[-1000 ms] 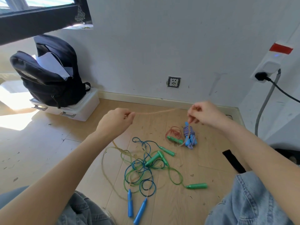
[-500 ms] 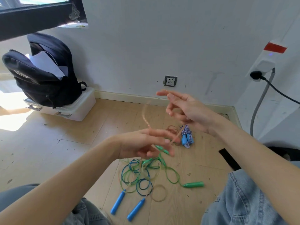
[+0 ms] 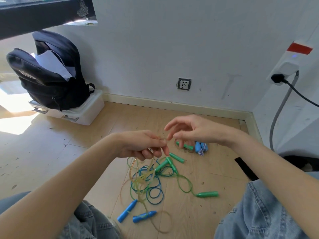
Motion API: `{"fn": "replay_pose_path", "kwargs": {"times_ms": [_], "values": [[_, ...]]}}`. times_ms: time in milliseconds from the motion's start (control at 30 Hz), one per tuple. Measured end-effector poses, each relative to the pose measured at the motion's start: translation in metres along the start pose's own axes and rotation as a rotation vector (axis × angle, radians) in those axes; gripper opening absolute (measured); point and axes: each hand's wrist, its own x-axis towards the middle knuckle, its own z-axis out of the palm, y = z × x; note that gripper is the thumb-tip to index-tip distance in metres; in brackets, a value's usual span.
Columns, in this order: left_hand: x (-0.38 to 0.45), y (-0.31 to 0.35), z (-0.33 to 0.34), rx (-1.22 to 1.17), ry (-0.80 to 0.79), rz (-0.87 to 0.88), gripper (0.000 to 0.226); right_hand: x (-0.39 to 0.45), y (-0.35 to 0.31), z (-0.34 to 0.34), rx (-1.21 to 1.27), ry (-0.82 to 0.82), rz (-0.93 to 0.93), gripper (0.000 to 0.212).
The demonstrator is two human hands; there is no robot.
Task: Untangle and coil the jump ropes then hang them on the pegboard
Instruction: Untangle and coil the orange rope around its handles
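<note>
Now coiling: left hand (image 3: 145, 145) grasps tan rope (image 3: 138, 180) loops, right hand (image 3: 191, 131) released (next: catch another length).

We've only got one view, a wide-angle head cam looking forward and down, pretty close over the floor (image 3: 43, 152), with the wall (image 3: 172, 49) up at 12 o'clock.

A second ago both hands stretched the tan rope (image 3: 138, 171) taut between them. Now the left hand (image 3: 143, 145) grips it bunched, seemingly looped, while the right hand (image 3: 191, 130) has let go, fingers spread.
</note>
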Motion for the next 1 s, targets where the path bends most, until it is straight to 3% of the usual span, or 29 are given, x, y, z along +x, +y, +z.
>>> {"fn": "replay_pose_path", "kwargs": {"times_ms": [67,167,300,467,533,633,667,700,733,833,900,1000], "values": [[-0.003,0.001,-0.001,0.040,-0.065,0.001,0.028,0.000,-0.001,0.008,0.043,-0.107,0.009,0.022],[-0.004,0.000,0.000,0.083,-0.112,0.004,0.026,0.005,0.002,0.014,-0.069,-0.082,-0.016,0.010],[-0.003,0.001,-0.002,0.013,-0.065,0.035,0.024,0.006,0.005,0.008,-0.043,-0.004,-0.017,0.005],[-0.002,0.001,-0.001,0.010,-0.060,0.041,0.024,0.003,0.005,0.012,-0.088,-0.150,-0.017,0.006],[-0.001,-0.001,0.000,0.017,-0.002,0.018,0.023,0.007,0.009,0.010,0.050,0.033,0.016,0.012],[0.001,-0.009,0.001,0.229,0.111,-0.098,0.024,0.010,0.025,-0.024,0.503,0.713,0.135,0.014],[0.002,-0.011,0.003,0.309,0.135,-0.147,0.026,0.009,0.030,-0.034,0.484,0.806,0.182,0.015],[0.002,-0.012,0.005,0.351,0.147,-0.175,0.028,0.007,0.035,-0.036,0.362,0.775,0.241,0.015],[0.003,-0.012,0.006,0.348,0.153,-0.172,0.029,0.005,0.037,-0.033,0.195,0.635,0.304,0.021],[0.003,-0.006,0.004,0.235,0.139,-0.086,0.029,0.005,0.033,-0.001,-0.330,0.159,0.272,0.071],[0.002,-0.003,0.003,0.188,0.096,-0.049,0.028,0.006,0.021,0.012,-0.172,-0.002,0.107,0.065],[0.002,-0.002,0.004,0.140,0.045,-0.022,0.028,0.005,0.010,0.015,0.169,-0.173,0.096,0.028]]}}
